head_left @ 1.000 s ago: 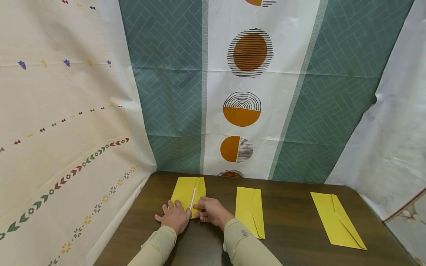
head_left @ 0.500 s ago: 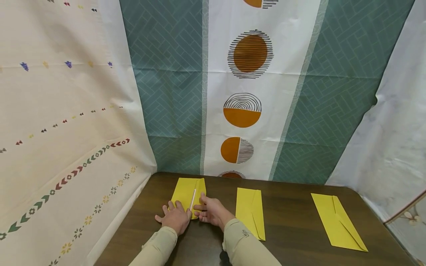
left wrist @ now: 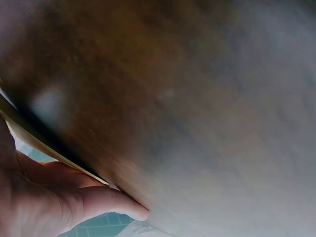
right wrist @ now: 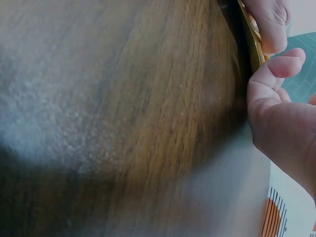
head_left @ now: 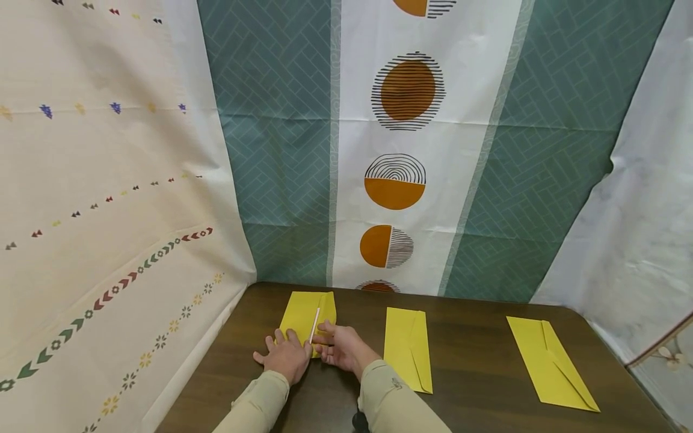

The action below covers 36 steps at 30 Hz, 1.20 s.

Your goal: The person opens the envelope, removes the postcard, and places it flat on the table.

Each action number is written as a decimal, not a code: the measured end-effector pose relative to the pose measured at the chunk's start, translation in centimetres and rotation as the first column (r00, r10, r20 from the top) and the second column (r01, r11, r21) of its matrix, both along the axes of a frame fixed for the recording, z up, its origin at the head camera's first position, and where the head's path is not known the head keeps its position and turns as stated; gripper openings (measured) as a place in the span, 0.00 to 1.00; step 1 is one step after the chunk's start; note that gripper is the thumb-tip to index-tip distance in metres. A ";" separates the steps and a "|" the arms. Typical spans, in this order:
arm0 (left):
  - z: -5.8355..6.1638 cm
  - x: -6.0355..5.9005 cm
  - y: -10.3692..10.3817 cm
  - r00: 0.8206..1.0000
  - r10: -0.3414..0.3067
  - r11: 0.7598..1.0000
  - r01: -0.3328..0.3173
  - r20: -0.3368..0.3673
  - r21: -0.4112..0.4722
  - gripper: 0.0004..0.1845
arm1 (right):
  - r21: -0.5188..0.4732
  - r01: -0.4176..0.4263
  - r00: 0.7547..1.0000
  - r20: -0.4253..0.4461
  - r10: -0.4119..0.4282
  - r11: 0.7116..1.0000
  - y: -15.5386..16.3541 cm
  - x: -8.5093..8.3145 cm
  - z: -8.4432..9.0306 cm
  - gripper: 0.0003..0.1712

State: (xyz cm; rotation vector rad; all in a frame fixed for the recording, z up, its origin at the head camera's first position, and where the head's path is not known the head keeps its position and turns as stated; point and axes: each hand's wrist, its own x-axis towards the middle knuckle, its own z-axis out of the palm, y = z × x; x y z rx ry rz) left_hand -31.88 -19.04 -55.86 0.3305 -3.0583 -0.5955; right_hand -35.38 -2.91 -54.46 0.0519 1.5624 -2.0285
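Note:
A yellow envelope (head_left: pixel 303 307) lies on the dark wooden table at the left, with a narrow white strip (head_left: pixel 315 319) running along its length. My left hand (head_left: pixel 287 358) rests with spread fingers over the envelope's near left part, its thumb beside the strip. At the near right edge, my right hand (head_left: pixel 343 349) touches the envelope's side flap with loosely bent fingers. In the right wrist view, the envelope's thin edge (right wrist: pixel 256 47) shows beside the fingertips of both hands. The left wrist view has the left hand (left wrist: pixel 54 197) against the envelope's edge (left wrist: pixel 49 148).
Two more yellow envelopes lie on the table (head_left: pixel 465 361): one in the middle (head_left: pixel 406 349), one at the right (head_left: pixel 549 364). A small black object (head_left: pixel 360 421) shows beside the right sleeve. Patterned cloths (head_left: pixel 287 150) hang behind the table and at both sides.
My right hand's upper fingers lift slightly off the flap, then lower again and shift a little left towards the strip. The left hand stays in place. The head view tilts slightly.

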 end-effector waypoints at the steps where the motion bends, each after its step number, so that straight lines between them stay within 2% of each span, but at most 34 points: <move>1: -0.1 0.0 0.0 1.000 -0.001 1.000 0.001 -0.003 -0.003 0.36 | 0.002 -0.004 1.000 -0.004 0.004 1.000 0.0 0.0 0.0 0.31; 9: -0.6 -0.5 -0.2 1.000 -0.005 1.000 0.005 -0.010 -0.022 0.35 | 0.050 0.022 1.000 0.015 -0.023 0.999 -0.5 0.0 0.5 0.25; 16: -0.9 -0.5 -0.4 1.000 0.004 1.000 -0.004 -0.006 -0.013 0.35 | 0.034 0.030 0.999 0.025 -0.031 0.999 -0.8 0.2 0.6 0.23; 23: -0.8 -0.5 -0.2 1.000 -0.003 1.000 0.003 -0.001 -0.027 0.37 | 0.039 -0.015 1.000 0.004 0.015 0.999 -0.6 0.0 0.1 0.19; 36: -0.6 -0.2 -0.3 1.000 -0.003 1.000 0.003 0.009 -0.011 0.37 | 0.062 -0.094 0.996 -0.001 0.094 0.994 -0.5 -0.2 0.3 0.19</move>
